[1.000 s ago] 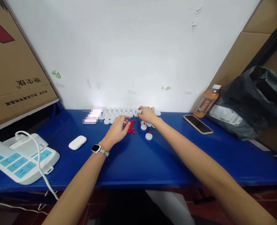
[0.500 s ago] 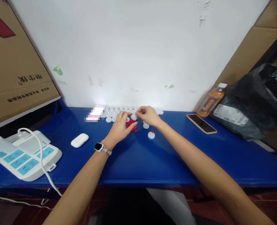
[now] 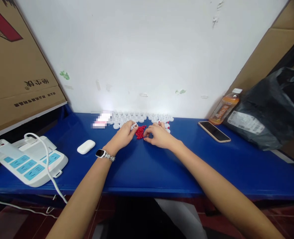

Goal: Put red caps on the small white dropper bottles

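Now your left hand (image 3: 123,135) grips a white cap (image 3: 134,125) left of the red pile (image 3: 140,132); your right hand (image 3: 159,136) has narrow fingers at the pile's right edge, hold unclear. Pinch lightly, cap steady.

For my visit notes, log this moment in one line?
left hand: holds white piece; right hand: at edge of red pieces; more white pieces: near wall

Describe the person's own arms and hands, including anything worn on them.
The left hand and right hand are ungloved, and no sleeves show on the visible forearms. On the left wrist is a watch with a dark, rounded-rectangular screen, a pale case and a silvery link band. Nothing worn shows on the right wrist.
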Demonstrator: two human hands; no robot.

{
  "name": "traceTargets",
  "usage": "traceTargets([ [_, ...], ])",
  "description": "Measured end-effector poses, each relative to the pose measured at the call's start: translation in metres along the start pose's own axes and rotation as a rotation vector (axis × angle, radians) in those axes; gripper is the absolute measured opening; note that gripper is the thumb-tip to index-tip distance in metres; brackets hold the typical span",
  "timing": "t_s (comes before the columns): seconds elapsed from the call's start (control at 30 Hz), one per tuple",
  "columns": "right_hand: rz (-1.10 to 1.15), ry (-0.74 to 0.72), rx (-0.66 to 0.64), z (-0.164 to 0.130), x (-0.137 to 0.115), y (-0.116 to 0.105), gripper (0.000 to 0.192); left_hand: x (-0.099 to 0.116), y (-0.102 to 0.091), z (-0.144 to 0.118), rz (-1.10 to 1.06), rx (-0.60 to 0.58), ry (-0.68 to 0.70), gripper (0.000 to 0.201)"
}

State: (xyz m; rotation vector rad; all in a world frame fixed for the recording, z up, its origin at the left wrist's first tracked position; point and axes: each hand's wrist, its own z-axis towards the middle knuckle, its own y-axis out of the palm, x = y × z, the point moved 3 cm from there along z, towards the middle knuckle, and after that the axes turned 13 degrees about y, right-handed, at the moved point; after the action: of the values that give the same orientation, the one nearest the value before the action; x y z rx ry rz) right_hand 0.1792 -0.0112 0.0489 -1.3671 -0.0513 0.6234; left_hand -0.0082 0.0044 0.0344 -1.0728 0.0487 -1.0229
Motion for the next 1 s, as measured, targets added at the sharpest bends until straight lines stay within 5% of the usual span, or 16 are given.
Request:
traceTargets([
  [0.37,-0.019,-0.010,-0.007,0.002,-0.001,0.006,0.010,-0.001,0.003,-0.004,-0.034,-0.041,-0.030,0.024],
  [0.67,0.966,0.187,0.202,0.016,0.018,0.000,0.024,0.023,0.008,0.001,-0.166,-0.071,-0.001,0.028],
  [1.0,1.151,0.193,0.132,0.017,0.011,0.010,0.038,0.028,0.013,0.003,-0.228,-0.072,0.013,0.032],
])
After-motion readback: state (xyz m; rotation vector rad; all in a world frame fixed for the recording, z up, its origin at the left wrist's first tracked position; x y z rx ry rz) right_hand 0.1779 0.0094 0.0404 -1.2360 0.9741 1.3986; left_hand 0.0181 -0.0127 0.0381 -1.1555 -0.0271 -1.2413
